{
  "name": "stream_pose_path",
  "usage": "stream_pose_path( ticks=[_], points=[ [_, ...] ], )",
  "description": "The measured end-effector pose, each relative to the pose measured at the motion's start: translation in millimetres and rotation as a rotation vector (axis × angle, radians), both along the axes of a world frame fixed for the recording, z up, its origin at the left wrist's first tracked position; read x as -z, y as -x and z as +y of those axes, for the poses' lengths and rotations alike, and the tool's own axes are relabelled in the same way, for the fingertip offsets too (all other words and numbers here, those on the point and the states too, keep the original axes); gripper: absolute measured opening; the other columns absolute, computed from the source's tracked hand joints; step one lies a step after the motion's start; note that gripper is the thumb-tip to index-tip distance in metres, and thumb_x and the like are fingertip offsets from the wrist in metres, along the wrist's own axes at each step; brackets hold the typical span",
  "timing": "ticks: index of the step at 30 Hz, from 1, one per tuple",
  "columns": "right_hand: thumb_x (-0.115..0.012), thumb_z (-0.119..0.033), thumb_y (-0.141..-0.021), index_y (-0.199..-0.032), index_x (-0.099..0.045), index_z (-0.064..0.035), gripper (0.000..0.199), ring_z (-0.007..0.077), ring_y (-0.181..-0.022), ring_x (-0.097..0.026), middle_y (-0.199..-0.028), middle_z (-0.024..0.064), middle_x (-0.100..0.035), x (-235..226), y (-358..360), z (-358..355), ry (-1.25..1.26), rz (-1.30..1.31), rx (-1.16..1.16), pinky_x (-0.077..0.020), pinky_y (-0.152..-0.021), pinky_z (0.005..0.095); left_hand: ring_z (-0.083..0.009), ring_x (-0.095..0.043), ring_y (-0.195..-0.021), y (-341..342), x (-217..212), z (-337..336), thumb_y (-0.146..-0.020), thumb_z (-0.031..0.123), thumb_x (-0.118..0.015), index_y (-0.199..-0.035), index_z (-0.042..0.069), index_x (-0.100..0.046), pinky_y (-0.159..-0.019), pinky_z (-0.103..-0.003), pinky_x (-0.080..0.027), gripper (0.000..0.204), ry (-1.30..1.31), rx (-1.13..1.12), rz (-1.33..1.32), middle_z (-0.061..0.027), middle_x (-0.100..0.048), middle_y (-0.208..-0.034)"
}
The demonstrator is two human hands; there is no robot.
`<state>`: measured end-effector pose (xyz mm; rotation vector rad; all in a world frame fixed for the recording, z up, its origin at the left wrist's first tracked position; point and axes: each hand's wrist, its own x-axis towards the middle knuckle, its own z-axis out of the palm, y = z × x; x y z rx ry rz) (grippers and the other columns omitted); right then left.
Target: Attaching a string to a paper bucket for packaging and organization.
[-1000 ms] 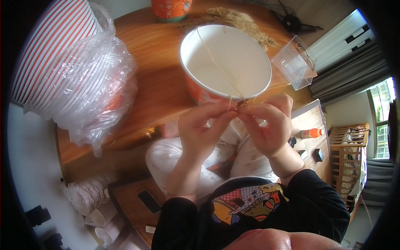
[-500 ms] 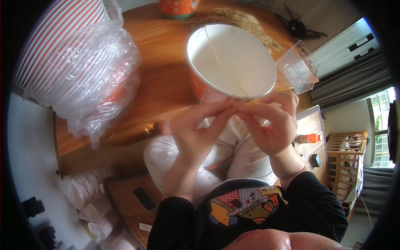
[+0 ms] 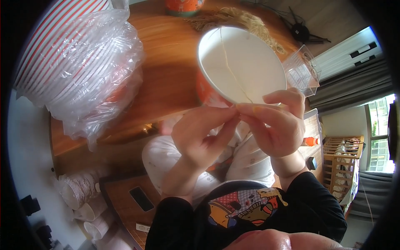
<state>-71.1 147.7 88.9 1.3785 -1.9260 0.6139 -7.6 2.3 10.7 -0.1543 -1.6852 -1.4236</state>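
Note:
A large orange paper tub (image 3: 208, 89) with a white inside stands tilted toward me at the table's front edge. Across its mouth runs a thin straw-coloured strand (image 3: 230, 69), from the far rim down to my fingertips. My left hand (image 3: 200, 131) and my right hand (image 3: 277, 125) meet just in front of the near rim, thumbs and forefingers pinched together on the strand's near end. That end is mostly hidden by the fingers. Behind the tub lies a loose bundle of the same pale fibre (image 3: 246, 21).
A tall stack of striped paper tubs (image 3: 83, 62) in clear plastic fills the table's left side. Another orange tub (image 3: 183, 6) stands at the back. A clear plastic box (image 3: 301, 71) is on the right. Lower left, a phone (image 3: 141, 198) lies near white cups (image 3: 77, 189).
My fingertips have closed tighter together, covering the loop of strand that showed between them. The right fingers have lifted slightly. The whole view has shifted a little.

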Motion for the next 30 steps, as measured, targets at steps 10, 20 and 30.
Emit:
stream_pose_path(
  ticks=[10, 20, 30],
  points=[
    [-0.082, -0.008, -0.071, -0.107, -0.063, -0.0108, 0.04, 0.0174, -0.086, -0.059, -0.095, -0.0031, -0.074, 3, -5, 1, 0.078, -0.13, -0.002, -0.0407, -0.078, 0.0318, -0.0144, -0.065, -0.074, 7, 7, 5, -0.076, -0.007, -0.073, -0.092, 0.001, -0.069, -0.065, -0.025, -0.049, 0.018, -0.197, 0.12, 0.017, -0.0081, -0.07, -0.084],
    [-0.082, -0.011, -0.072, -0.109, -0.063, -0.0102, 0.042, 0.0162, -0.084, -0.059, -0.095, -0.002, -0.075, 4, -10, 2, -0.01, -0.098, 0.005, -0.04, -0.076, 0.03, -0.0152, -0.066, -0.069, 8, 9, 8, -0.073, -0.001, -0.077, -0.091, 0.006, -0.071, -0.061, -0.025, -0.049, 0.02, -0.229, 0.103, 0.018, -0.0064, -0.071, -0.083],
    [-0.084, -0.006, -0.064, -0.108, -0.067, -0.0109, 0.047, 0.0156, -0.081, -0.061, -0.09, -0.0044, -0.072, 0, -8, 1, -0.029, -0.111, 0.046, -0.0396, -0.077, 0.0301, -0.0138, -0.065, -0.082, -5, 3, 6, -0.079, -0.011, -0.067, -0.1, -0.005, -0.067, -0.071, -0.023, -0.051, 0.021, -0.168, 0.189, -0.029, -0.0122, -0.068, -0.094]
  ],
)
